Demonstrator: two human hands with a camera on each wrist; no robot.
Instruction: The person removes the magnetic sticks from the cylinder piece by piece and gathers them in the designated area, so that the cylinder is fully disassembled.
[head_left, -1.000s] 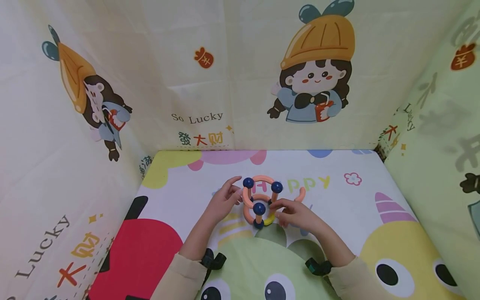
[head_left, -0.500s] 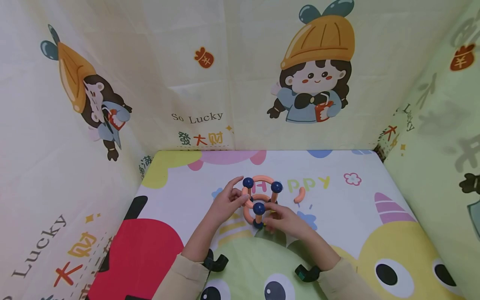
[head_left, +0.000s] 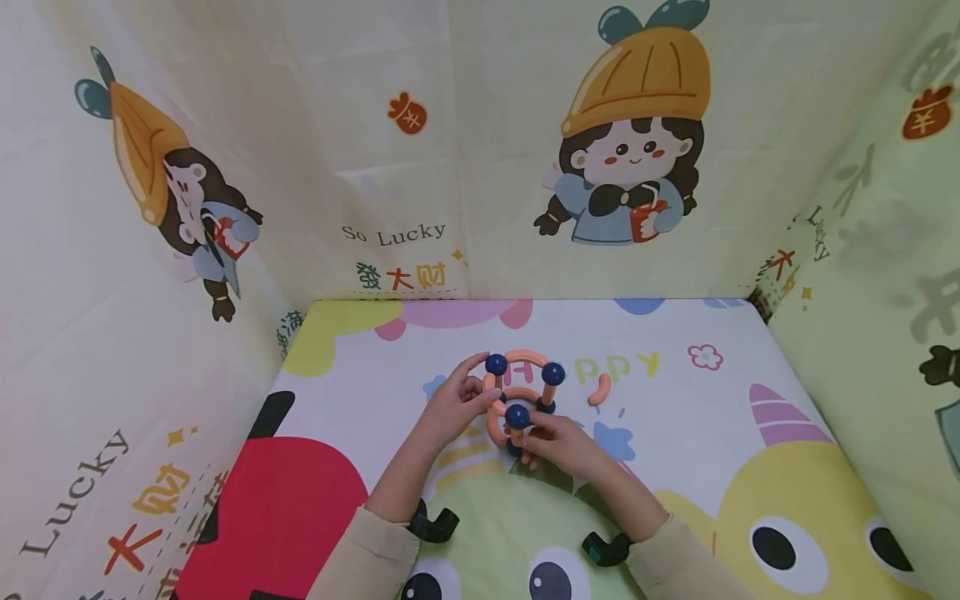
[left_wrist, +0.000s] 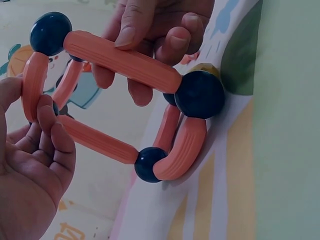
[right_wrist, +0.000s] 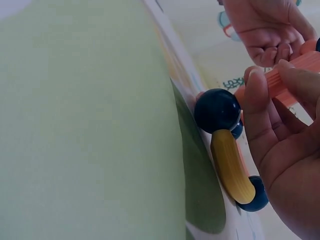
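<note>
The head view shows a see-through frame of pink rods and shiny dark blue balls [head_left: 519,392] in the middle of the counter [head_left: 712,408], between the two hands. The left hand [head_left: 450,408] pinches a curved pink rod [left_wrist: 34,85] on the left of the frame's top. The right hand [head_left: 562,446] pinches a straight, ridged pink rod [left_wrist: 122,60] at the front, between its thumb and a finger.

Down low, a curved yellow rod [right_wrist: 231,167] shows well only in the right wrist view; from the head it is behind the right hand. One of its ends touches a ball. At the other end is a second ball, partly hidden by the same hand. The left wrist view shows just a bit of yellow peeking out behind a ball.

Past the right hand, a loose curved pink rod [head_left: 600,390] lies apart on the counter, near big printed letters. The first letter is partly covered by the frame. A printed green creature [head_left: 487,521] is cut off at the bottom edge, and so are both tan sleeves [head_left: 367,554]. Pale cloth walls [head_left: 502,183] stand around.
</note>
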